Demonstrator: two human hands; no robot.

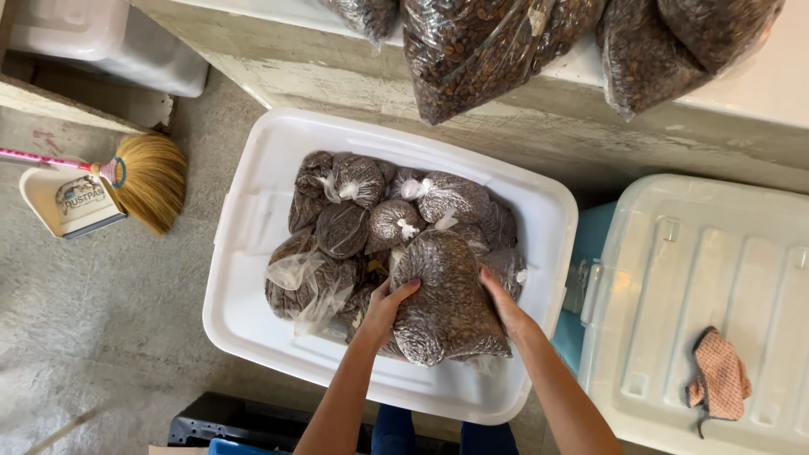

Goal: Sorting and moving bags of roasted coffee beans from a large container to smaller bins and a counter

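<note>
Two hands on one clear plastic bag of brown seeds [447, 295], which I hold over the near half of the white plastic tub [253, 227]. Left hand [383, 307] presses the bag's left flank, fingers curled around it; right hand [504, 305] grips the right flank, fingers wrapped over the side, thumb hidden behind. The bag stands roughly upright, knot end toward the far side, its lower end at the level of the other bags; I cannot tell whether it rests on them or hangs just above.

The tub already holds a heap of similar knotted bags [371, 211], packed close and touching. More large bags of the same seeds [472, 50] lie on the pale ledge beyond the tub, one drooping over its edge. To my right, a white bin lid [699, 278] with a pinkish rag [720, 379] on it. To my left on the floor, a straw broom [147, 181] across a dustpan [59, 202].

Judgement: the step in hand is handling this bag at the tub, either setting in or lifting out; the frame does not decide. Next move calls for both palms kept under the bulging sides, since the thin plastic could sag or split
</note>
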